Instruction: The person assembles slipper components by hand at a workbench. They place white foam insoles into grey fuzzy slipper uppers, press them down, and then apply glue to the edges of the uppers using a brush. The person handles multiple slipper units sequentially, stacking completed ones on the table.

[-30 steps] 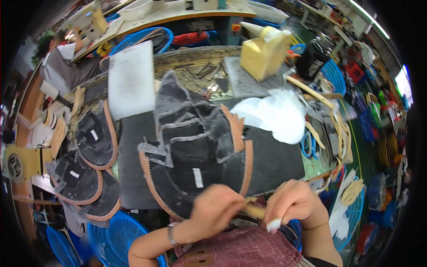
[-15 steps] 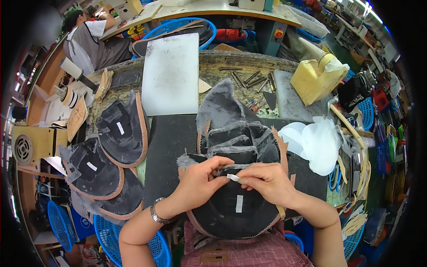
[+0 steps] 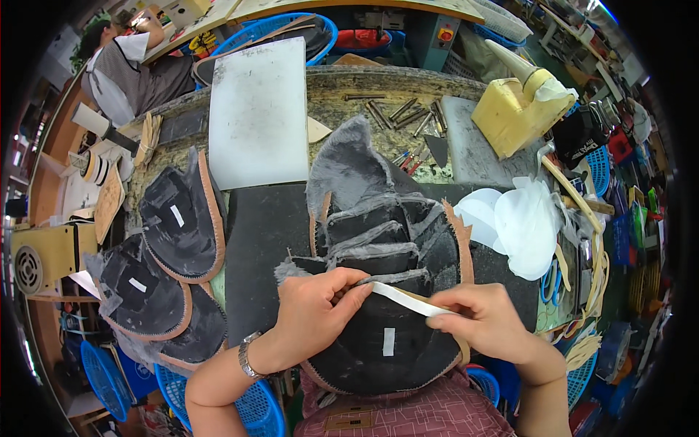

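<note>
A narrow white strip stretches between my two hands, with a tan edge showing along its upper side near the right end. My left hand pinches its left end. My right hand grips the other end between thumb and fingers. Under them lie stacked black shoe uppers with fuzzy grey edges and brown stitched borders. On the nearest one a short white label is stuck, upright. The strip passes over the fuzzy edge of that piece; whether it touches there I cannot tell.
More black uppers lie at the left. A white board, metal punches, a yellow container, thin white sheets and blue scissors surround the black mat. Blue baskets stand below. A person sits far left.
My right hand has moved right, away from my left. The white strip, a small folded bit before, now spans the gap between them. The whole view has shifted slightly.
</note>
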The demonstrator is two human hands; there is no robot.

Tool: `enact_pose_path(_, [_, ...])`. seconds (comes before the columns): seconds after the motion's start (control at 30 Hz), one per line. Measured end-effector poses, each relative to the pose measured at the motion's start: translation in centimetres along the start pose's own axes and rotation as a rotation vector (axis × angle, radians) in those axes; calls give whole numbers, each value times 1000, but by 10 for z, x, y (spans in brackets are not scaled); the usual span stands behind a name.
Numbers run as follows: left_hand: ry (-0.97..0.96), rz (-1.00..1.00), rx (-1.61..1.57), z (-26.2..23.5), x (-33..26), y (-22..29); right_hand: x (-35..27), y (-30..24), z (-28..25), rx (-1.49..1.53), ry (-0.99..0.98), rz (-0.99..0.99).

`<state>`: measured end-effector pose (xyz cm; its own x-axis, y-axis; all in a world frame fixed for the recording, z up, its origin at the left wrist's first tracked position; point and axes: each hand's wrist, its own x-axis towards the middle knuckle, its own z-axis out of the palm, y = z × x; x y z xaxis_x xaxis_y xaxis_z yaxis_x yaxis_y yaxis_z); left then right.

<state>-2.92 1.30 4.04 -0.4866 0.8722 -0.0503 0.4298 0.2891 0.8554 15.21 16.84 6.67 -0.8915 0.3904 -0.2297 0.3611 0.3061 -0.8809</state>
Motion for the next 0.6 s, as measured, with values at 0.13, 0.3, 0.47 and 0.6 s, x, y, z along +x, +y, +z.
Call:
enact_pose_path(0.13, [2,82,-3,5,5,14,-6,6,-10,-58,23,101])
enact_pose_path(0.3, [-105,302,134,5,19,14,-23,0,-31,-11,13,65])
enact_pose_path(0.47, [-184,225,163,4,20,24,-37,20,-60,-114,238,60])
enact_pose_path(0.6, [-2,500,244,25,28,35,-25,43,-49,-93,355,45])
